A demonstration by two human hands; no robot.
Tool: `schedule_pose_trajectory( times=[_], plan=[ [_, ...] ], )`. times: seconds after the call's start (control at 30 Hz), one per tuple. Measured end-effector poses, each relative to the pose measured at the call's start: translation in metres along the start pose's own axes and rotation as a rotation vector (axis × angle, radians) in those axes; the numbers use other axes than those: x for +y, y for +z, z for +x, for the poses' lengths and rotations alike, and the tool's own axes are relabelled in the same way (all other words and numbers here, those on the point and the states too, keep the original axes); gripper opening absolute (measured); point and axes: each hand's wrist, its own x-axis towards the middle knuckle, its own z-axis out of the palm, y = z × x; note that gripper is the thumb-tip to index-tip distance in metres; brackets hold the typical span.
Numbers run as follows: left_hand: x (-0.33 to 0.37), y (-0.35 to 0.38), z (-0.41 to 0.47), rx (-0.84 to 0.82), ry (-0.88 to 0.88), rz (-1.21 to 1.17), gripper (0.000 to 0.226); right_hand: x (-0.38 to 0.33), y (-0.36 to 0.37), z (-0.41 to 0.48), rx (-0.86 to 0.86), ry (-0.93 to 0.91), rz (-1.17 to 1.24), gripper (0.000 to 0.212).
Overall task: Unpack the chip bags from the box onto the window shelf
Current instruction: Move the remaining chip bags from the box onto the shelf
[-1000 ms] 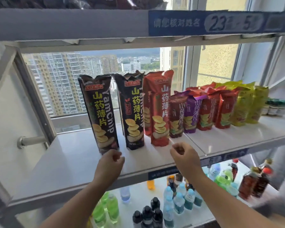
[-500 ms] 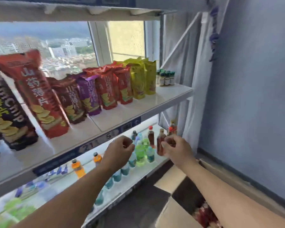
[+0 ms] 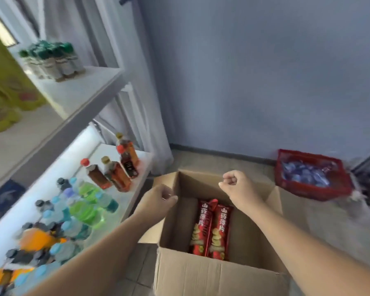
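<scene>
An open cardboard box (image 3: 201, 276) stands on the floor below me. Two red chip bags (image 3: 212, 229) lie side by side inside it. My left hand (image 3: 158, 199) hovers over the box's left wall, fingers curled with nothing in them. My right hand (image 3: 236, 184) hangs above the box's far side in a loose fist, also holding nothing. The window shelf (image 3: 77, 97) runs up the left, with yellow chip bags (image 3: 6, 95) at its far left edge, blurred.
Small green-capped bottles (image 3: 53, 60) stand at the shelf's end. The lower shelf (image 3: 137, 167) holds many drink bottles (image 3: 107, 174). A red basket (image 3: 312, 176) of blue packets sits on the floor by the blue wall (image 3: 265, 71), right of the box.
My view has swung from the shelf of chip bags right and down to the box on the floor. Both hands dropped from the shelf edge to above the open box, holding nothing.
</scene>
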Motion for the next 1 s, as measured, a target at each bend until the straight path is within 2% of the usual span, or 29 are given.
schedule_pose_trajectory(
  times=[0.17,0.4,0.57,0.67,0.8,0.93,1.0],
  plan=[
    [-0.016,0.058,0.053,-0.211,-0.047,0.052,0.019,0.065,0.020,0.016,-0.009,0.238,-0.012,0.022],
    [-0.072,0.152,0.098,-0.449,-0.217,0.178,0.029,0.171,0.082,0.039,-0.206,0.510,-0.017,0.024],
    [-0.125,0.228,0.121,-0.499,-0.423,0.095,0.038,0.252,0.147,0.054,-0.358,0.659,-0.025,0.051],
    [-0.154,0.274,0.137,-0.545,-0.497,0.052,0.052,0.294,0.180,0.061,-0.438,0.710,-0.033,0.064],
    [-0.198,0.330,0.155,-0.600,-0.567,0.023,0.069,0.342,0.206,0.082,-0.464,0.739,-0.016,0.061],
    [-0.229,0.369,0.167,-0.631,-0.597,-0.012,0.067,0.381,0.238,0.102,-0.457,0.747,-0.053,0.060],
    [-0.242,0.386,0.171,-0.599,-0.629,-0.029,0.074,0.397,0.260,0.107,-0.447,0.762,-0.083,0.063]
  ],
)
